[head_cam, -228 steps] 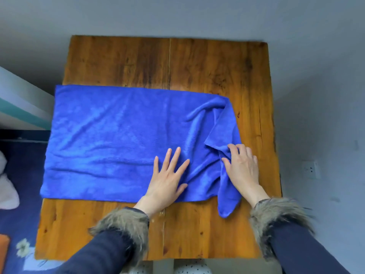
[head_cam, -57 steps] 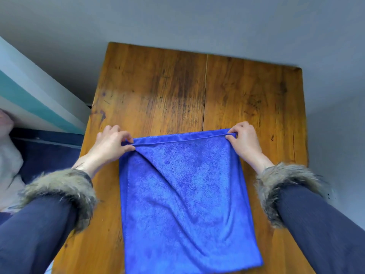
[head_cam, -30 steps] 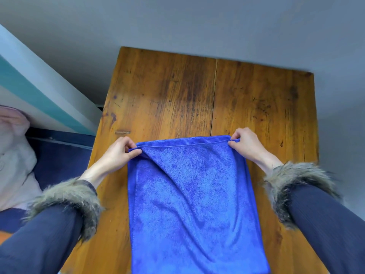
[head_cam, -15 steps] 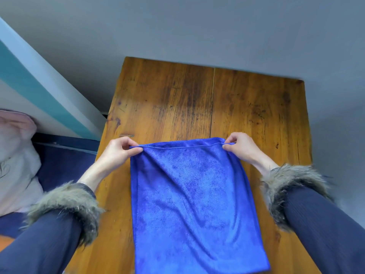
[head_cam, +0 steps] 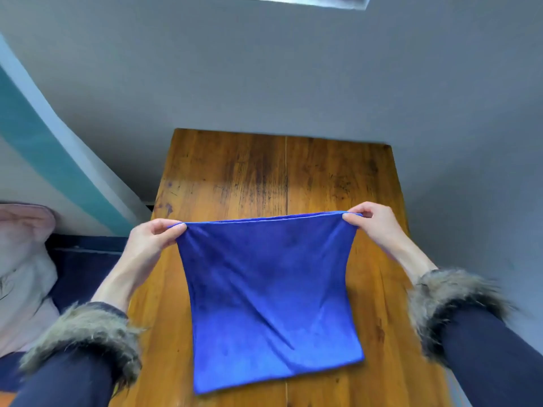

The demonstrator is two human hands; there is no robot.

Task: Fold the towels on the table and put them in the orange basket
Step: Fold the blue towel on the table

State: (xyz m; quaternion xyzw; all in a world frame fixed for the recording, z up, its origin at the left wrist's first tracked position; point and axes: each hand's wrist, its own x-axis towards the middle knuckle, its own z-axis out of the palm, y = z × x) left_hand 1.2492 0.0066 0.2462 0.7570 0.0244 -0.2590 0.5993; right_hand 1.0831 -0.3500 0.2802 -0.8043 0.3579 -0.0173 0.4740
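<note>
You've lifted the towel (head_cam: 270, 292)'s far edge off the tabletop (head_cam: 235, 177) since a moment ago; L hand (head_cam: 152, 239) & R hand (head_cam: 373, 221) each pinch a top corner, near edge resting on the wood. Prob. next fold toward you. Basket not in view.

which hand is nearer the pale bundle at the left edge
Left. The left hand pinches the towel's left corner, nearer the pale bundle; the right hand holds the opposite corner.

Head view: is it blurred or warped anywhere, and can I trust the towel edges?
Head view: wide-angle bending curves the teal wall stripe; motion blur smears the right fur cuff; blue towel edges read clearly, pinched by left hand and right hand.
</note>
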